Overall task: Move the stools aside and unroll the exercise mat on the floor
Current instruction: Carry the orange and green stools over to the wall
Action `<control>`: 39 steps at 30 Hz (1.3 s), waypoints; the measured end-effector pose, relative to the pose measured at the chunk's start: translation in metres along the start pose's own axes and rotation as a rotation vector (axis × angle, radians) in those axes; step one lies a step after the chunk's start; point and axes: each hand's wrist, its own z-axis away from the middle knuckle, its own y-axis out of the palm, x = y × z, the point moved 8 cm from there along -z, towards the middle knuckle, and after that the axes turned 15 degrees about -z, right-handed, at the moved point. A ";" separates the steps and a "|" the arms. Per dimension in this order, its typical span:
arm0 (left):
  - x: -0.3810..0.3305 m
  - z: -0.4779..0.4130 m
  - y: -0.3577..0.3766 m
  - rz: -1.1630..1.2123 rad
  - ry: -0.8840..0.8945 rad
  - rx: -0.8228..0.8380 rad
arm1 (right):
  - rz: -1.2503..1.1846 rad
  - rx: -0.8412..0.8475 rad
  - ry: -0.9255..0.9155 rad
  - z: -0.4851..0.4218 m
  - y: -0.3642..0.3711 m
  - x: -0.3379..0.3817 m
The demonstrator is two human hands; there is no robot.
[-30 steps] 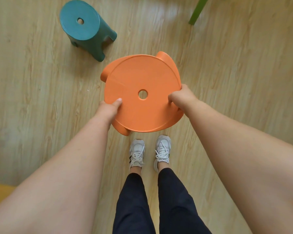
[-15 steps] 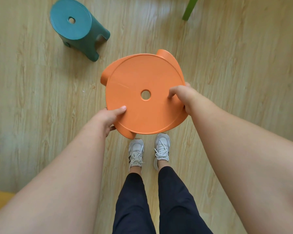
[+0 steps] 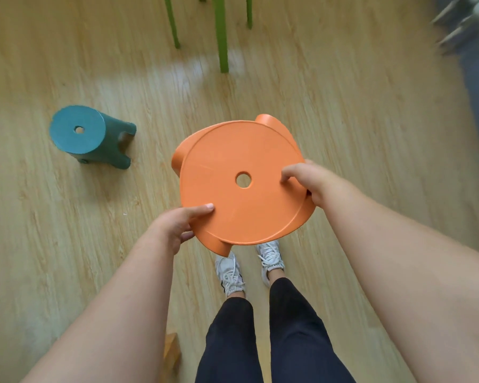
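Note:
An orange round-topped plastic stool (image 3: 233, 205) with a hole in its seat is held up off the floor above my feet. My left hand (image 3: 177, 225) grips its near-left rim, thumb on the seat. My right hand (image 3: 310, 181) grips the right rim, fingers curled over the edge. A teal stool (image 3: 86, 134) of the same shape stands on the wooden floor to the left, apart from both hands. No exercise mat is in view.
Green furniture legs (image 3: 223, 37) stand on the floor at the top centre. A blurred grey object (image 3: 476, 78) fills the top right corner. A small orange-yellow wooden piece (image 3: 172, 352) lies by my left leg. My white shoes (image 3: 230, 272) are below the stool.
The view has swung up and to the right: the teal stool now sits lower at left and green legs have appeared at the top. Both hands keep their hold on the orange stool.

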 end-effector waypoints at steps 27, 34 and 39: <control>-0.128 0.141 0.559 -0.633 0.319 0.401 | -1.044 -0.438 -0.104 0.072 -0.543 -0.167; -0.145 0.167 0.695 -0.711 0.341 0.480 | -1.196 -0.619 -0.101 0.074 -0.654 -0.191; -0.163 0.169 0.779 -0.827 0.326 0.557 | -1.278 -0.710 -0.060 0.063 -0.707 -0.204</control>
